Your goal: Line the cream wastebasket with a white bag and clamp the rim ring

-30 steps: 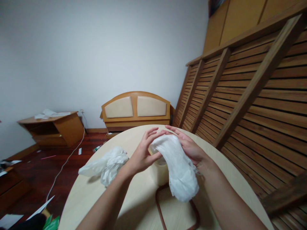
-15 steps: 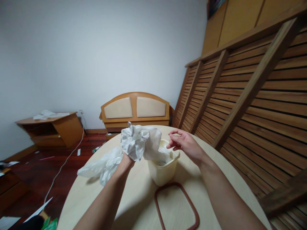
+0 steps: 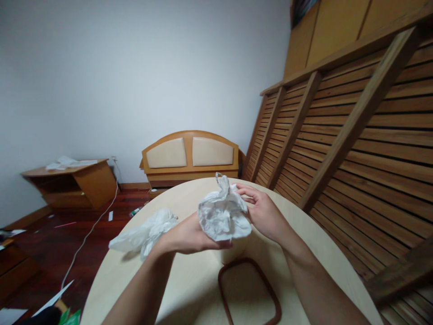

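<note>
My left hand (image 3: 189,234) is wrapped round the gathered neck of a crumpled white plastic bag (image 3: 223,214), whose bunched opening faces me. At the bag's right side, my right hand (image 3: 262,208) has its fingers curled against the plastic; the fingertips are partly hidden by it. Both hands are over a small cream bin (image 3: 233,253), mostly covered by the bag and the hands. In front of the bin a brown rounded-rectangular ring (image 3: 250,262) lies flat. A second white plastic bag (image 3: 145,234) lies crumpled on the table, left of my left hand.
The round pale table (image 3: 192,289) carries all these things. A slatted wooden panel (image 3: 338,135) leans along the right side. Beyond the table stand a headboard (image 3: 189,151) and a low wooden cabinet (image 3: 77,185). A cable (image 3: 91,230) runs over the floor at left.
My left hand has moved right with the bag, from beside the bin to over it. My right hand has closed in on the bag's right side.
</note>
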A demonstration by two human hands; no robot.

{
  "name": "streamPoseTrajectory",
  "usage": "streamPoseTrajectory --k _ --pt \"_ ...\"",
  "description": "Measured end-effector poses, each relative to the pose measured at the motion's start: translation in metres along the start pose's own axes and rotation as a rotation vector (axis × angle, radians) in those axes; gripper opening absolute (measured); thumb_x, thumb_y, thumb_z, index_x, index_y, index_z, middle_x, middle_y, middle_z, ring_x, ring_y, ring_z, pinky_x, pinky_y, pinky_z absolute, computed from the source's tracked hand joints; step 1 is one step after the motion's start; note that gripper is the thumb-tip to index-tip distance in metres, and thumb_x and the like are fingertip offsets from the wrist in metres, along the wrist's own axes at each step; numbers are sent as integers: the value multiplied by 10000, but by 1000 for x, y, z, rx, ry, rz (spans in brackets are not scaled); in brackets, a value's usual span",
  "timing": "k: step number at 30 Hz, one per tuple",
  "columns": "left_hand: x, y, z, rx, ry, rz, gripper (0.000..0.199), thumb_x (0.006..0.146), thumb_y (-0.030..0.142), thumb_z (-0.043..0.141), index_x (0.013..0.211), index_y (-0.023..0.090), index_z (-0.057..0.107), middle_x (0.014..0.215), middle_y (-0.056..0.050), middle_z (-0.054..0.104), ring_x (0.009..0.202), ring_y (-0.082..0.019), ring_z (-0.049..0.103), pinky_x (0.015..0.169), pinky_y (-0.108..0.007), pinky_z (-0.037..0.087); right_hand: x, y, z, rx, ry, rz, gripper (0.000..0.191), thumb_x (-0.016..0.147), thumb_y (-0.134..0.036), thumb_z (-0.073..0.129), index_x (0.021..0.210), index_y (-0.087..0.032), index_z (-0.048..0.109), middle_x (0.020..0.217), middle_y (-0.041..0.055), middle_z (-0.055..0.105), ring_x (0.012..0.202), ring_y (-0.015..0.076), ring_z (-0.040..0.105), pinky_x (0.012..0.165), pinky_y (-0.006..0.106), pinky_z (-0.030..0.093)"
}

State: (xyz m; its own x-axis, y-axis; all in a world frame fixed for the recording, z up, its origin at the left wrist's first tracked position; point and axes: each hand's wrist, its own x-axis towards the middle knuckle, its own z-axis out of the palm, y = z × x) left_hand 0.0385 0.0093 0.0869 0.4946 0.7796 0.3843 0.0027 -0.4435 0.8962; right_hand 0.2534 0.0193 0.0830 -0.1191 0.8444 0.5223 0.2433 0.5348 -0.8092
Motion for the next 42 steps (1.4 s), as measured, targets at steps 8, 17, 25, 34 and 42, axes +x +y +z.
streamPoseTrajectory --k 8,17,25,34,42 --pt "20 -8 -2 -101 257 -30 475 678 508 848 945 146 694 903 -82 733 849 -213 675 758 -282 529 2 6 -8 -161 16 -48 158 818 -243 658 852 -267 810 1241 87 682 1173 277 616 1051 436 454" --pt "32 -22 -23 -298 772 -56 456 627 386 781 986 192 577 611 86 569 444 -66 463 428 -159 326 2 16 -54 -371 116 93 240 745 -146 612 919 -243 745 882 57 764 874 271 684 815 363 522" --pt "27 -19 -5 -108 436 -127 328 651 432 792 750 166 627 645 21 622 508 -97 524 463 -185 378 -8 -7 -47 -77 -80 145 700 707 -404 837 1352 -249 613 1112 86 724 942 246 695 784 347 574" --pt "39 -51 -24 -136 618 -189 541 595 634 779 735 207 479 596 65 540 463 -78 456 466 -186 362 9 41 -60 -243 117 154 282 756 -363 724 964 -178 766 704 16 676 603 156 601 510 239 433" --pt "29 -90 -50 293 611 -324 287 570 193 813 748 210 589 566 38 601 485 -132 528 496 -211 353 9 86 -84 -750 238 321 231 755 -209 701 976 -171 754 743 87 738 706 253 682 699 349 485"
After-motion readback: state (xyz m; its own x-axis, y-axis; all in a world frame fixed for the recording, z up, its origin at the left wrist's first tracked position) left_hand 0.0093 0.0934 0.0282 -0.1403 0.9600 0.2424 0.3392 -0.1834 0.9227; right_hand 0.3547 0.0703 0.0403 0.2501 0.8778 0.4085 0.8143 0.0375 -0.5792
